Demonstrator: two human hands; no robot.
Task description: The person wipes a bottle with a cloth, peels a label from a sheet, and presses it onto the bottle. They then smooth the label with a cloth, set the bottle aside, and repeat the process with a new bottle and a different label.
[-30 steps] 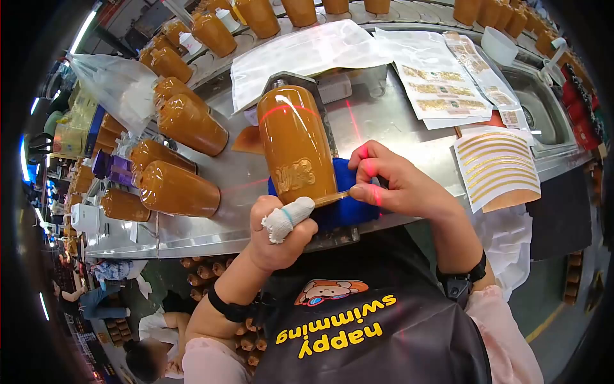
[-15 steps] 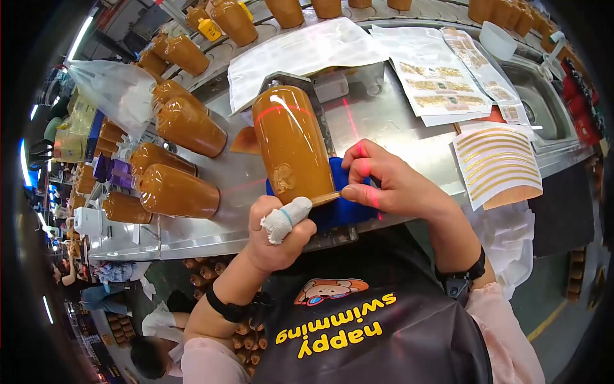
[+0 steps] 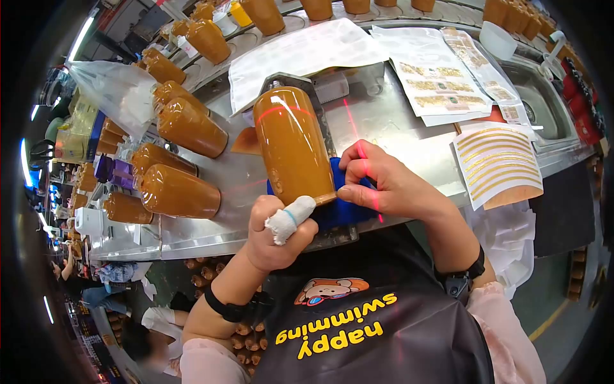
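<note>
A glossy brown ceramic bottle (image 3: 291, 137) lies tilted over a blue support (image 3: 348, 208), its wide end toward me. A narrow gold strip (image 3: 326, 198) runs along the rim of that end. My left hand (image 3: 278, 233) is closed at the rim's left side, a white finger cover with a blue band on one digit pressing the edge. What its curled fingers hold underneath is hidden. My right hand (image 3: 384, 185) pinches thumb to forefinger on the strip's right end. Red laser lines cross the bottle and my right hand.
Several brown bottles (image 3: 182, 192) stand on the left of the metal table (image 3: 409, 150). More ride a curved conveyor (image 3: 294, 32) behind. Decal sheets (image 3: 441, 77) and a sheet of curved gold strips (image 3: 499, 160) lie right, near a sink (image 3: 543, 109). A person (image 3: 153, 339) is at lower left.
The brown bottle has turned, its raised mark moving left toward the edge. My hands have barely shifted. Bottles on the conveyor have moved right, and the person at lower left has shifted.
</note>
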